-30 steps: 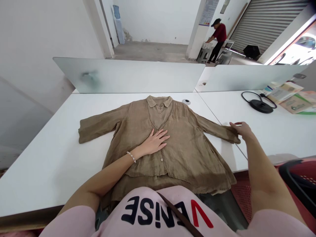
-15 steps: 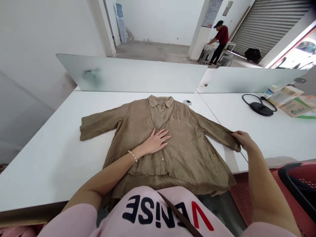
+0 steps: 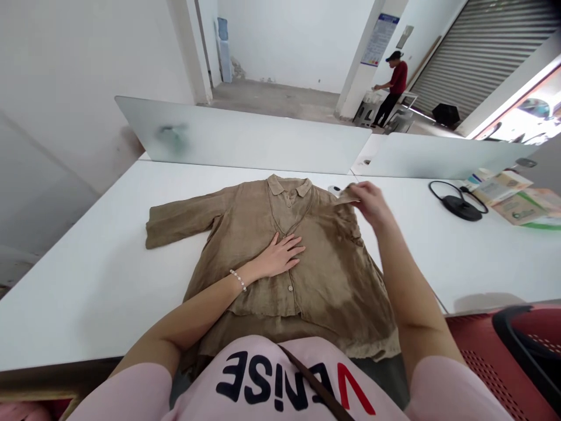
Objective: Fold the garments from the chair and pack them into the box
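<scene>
Holding my left hand [image 3: 278, 255] open and flat on the front of the tan linen shirt [image 3: 326, 275], fingers spread just above the buttons, pearl bracelet [image 3: 238, 280] on that wrist. My right hand [image 3: 372, 204] is narrow, pinching what looks like the cuff [image 3: 346, 195] of the sleeve on my right, up near the collar [image 3: 289, 187] and just beside a round desk grommet [image 3: 334, 189]. Done so far: shirt lies face up on the white tabletop [image 3: 87, 292], collar away from me, hem at the edge near my body, and that right sleeve is doubled back over the shoulder side, though its exact crease is hard to see. Left as is: the other sleeve [image 3: 177, 222] lies out to my left, unfolded, and the shirt body is flat with no fold in it. Off to the right sit a black cable and base [image 3: 458, 207] and some cartons [image 3: 512, 207]. Further back, beyond a frosted divider [image 3: 236, 137], a person in a red top [image 3: 397, 79] works at a stool.
</scene>
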